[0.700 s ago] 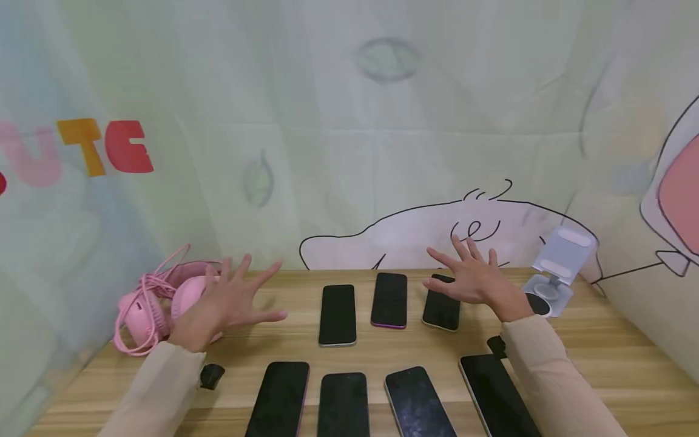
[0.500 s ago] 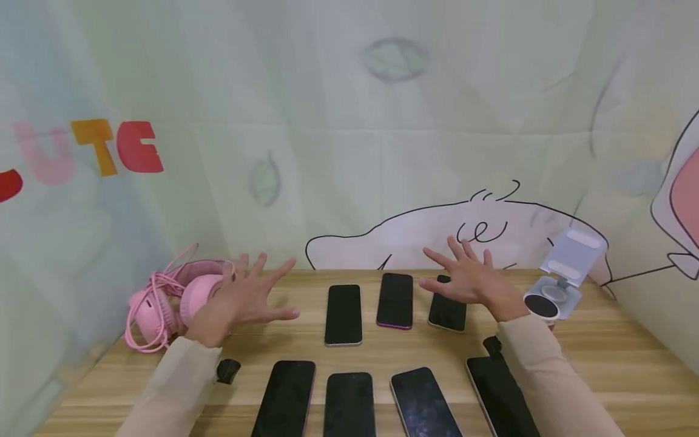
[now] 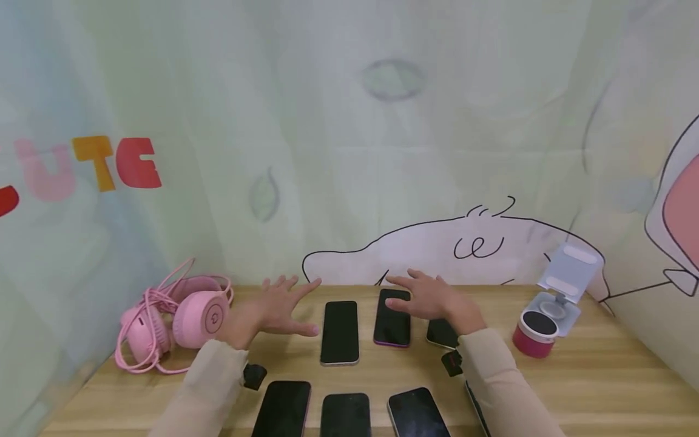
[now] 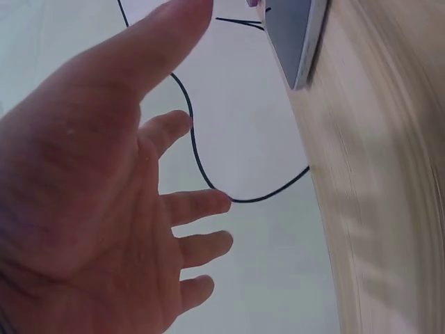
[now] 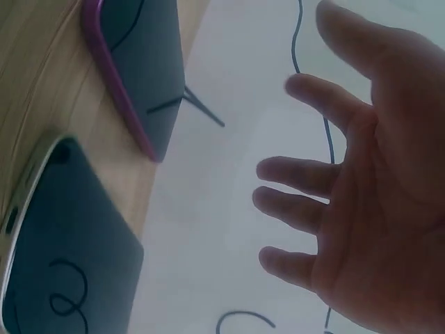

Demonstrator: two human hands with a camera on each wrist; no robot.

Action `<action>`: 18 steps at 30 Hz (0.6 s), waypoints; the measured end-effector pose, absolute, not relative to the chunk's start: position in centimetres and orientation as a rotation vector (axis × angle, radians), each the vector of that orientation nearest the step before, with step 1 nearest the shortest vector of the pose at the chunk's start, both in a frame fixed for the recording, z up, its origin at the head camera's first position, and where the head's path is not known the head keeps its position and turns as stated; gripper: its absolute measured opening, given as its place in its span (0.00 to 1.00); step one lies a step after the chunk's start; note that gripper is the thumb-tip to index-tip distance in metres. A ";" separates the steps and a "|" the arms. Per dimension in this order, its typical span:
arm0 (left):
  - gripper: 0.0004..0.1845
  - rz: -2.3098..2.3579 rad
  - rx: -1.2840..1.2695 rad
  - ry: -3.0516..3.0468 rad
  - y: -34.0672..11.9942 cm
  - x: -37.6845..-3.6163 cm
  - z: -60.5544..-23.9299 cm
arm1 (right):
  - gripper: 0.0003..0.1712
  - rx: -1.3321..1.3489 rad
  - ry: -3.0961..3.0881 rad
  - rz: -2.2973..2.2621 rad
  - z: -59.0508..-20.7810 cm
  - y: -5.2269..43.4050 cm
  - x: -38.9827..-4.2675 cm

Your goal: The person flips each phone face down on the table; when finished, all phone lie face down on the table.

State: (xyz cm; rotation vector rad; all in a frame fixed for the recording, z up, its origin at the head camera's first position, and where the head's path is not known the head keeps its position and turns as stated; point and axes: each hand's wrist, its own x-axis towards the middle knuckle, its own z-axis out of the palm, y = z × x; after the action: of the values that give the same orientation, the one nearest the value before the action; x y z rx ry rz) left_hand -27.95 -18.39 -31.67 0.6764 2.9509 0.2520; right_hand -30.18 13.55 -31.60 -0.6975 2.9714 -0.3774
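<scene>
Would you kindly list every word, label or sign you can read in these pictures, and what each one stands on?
"UTE": large pink, orange and red letters on the backdrop cloth; a red shape left of them is cut off by the frame.
Power symbol: on the pink headphones' earcup.
The phones show dark screens, no readable text.

Black phone [image 3: 392, 325] is showing a purple edge; phone [image 3: 339, 332] a silver edge. Pink headphones [image 3: 180, 318] are lying at the light wood-grain table's [image 3: 590, 382] left edge.
</scene>
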 end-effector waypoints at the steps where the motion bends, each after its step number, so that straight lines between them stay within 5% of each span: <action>1: 0.52 0.244 0.669 2.942 -18.1 -28.2 -31.8 | 0.34 -0.720 2.956 -0.379 -31.6 13.3 -30.3; 18: 0.48 0.122 0.527 2.701 -12.9 -28.5 -32.7 | 0.23 -0.870 2.682 -0.515 -31.2 9.6 -31.0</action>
State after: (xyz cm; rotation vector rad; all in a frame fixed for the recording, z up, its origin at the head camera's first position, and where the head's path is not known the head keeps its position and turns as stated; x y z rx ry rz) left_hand -28.52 -12.90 -32.65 0.5272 2.7013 0.1220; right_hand -30.98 9.60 -31.24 -0.8699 2.6823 -0.5153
